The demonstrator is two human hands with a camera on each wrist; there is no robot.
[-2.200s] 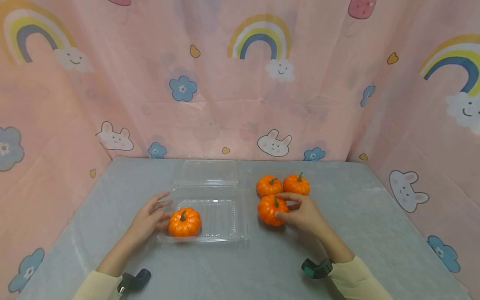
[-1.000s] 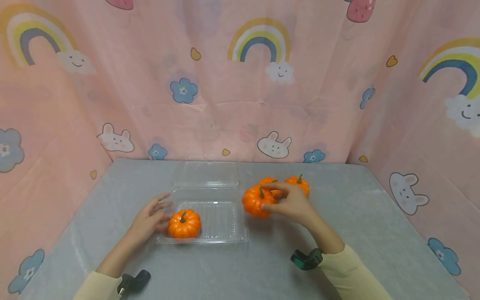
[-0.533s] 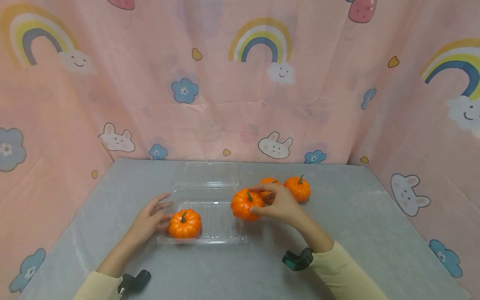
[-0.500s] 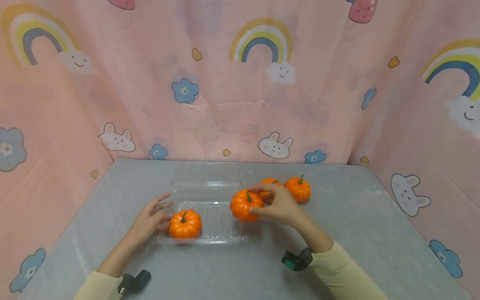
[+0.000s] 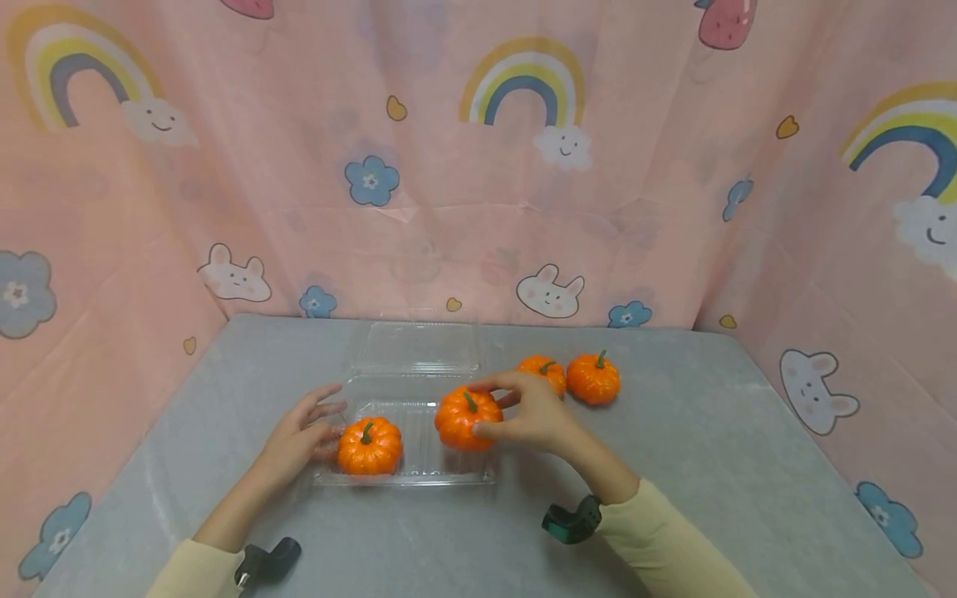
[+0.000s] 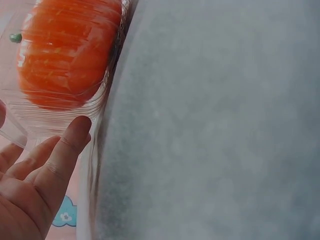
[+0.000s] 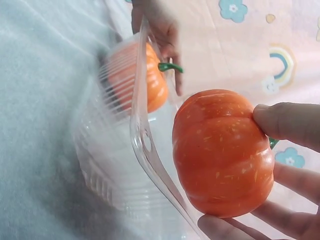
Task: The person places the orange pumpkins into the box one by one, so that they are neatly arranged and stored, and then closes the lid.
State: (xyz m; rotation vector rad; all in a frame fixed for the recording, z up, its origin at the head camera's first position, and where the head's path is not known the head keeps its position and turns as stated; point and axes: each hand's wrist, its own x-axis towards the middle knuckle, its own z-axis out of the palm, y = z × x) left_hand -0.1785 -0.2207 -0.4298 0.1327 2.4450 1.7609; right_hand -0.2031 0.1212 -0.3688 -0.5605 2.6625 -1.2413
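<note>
My right hand (image 5: 534, 415) holds a small orange pumpkin (image 5: 465, 419) with a green stem, thumb on the near side and fingers on the far side. In the right wrist view this pumpkin (image 7: 222, 155) is above the rim of a clear plastic clamshell box (image 7: 150, 165). A second pumpkin (image 5: 370, 448) sits inside the box's left part, seen through the ribbed wall in the left wrist view. My left hand (image 5: 295, 436) is at the box's left side, its fingers loosely extended along the wall.
Two more pumpkins, one partly behind my right hand (image 5: 542, 371) and one further right (image 5: 594, 380), stand on the grey table (image 5: 710, 448). The box's clear lid (image 5: 419, 345) lies folded back. A pink patterned curtain (image 5: 449, 232) encloses the table's back and sides.
My right hand has lifted the pumpkin from beside the other two and carried it left, over the right part of the box. My left hand has stayed in place.
</note>
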